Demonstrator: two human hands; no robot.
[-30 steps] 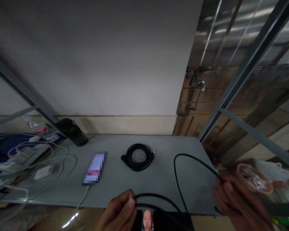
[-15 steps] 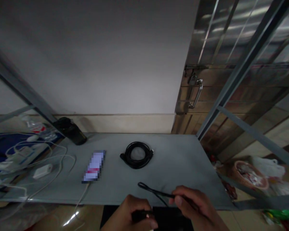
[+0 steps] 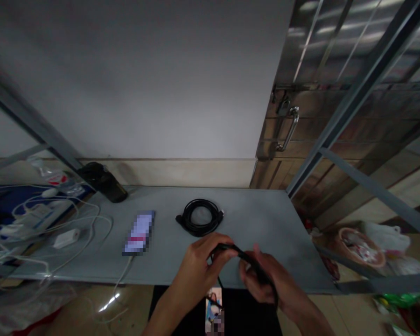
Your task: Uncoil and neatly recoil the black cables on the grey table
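Note:
Between my hands, over the front edge of the grey table [image 3: 259,214], a black cable [image 3: 247,257] is bent into a loop. My left hand [image 3: 205,268] pinches its left part between thumb and fingers. My right hand [image 3: 266,280] is wrapped round the right part, and an end of the cable hangs past the wrist. Just beyond my hands lies a coiled black cable [image 3: 187,227] with a plug at its right side. A phone [image 3: 139,233] with a blurred lit screen lies to the left, a white cord at its lower end.
White cords, a white adapter [image 3: 66,238] and a power strip [image 3: 38,217] crowd the left end. A black bottle [image 3: 107,184] stands behind the phone. Grey metal posts [image 3: 336,126] rise at both sides. Below the edge, a picture [image 3: 214,303] shows near my lap.
Both hands have risen, and my left hand has moved up onto the cable beside my right hand. The cable's free loop on the table is now gathered between them. The view has tilted slightly.

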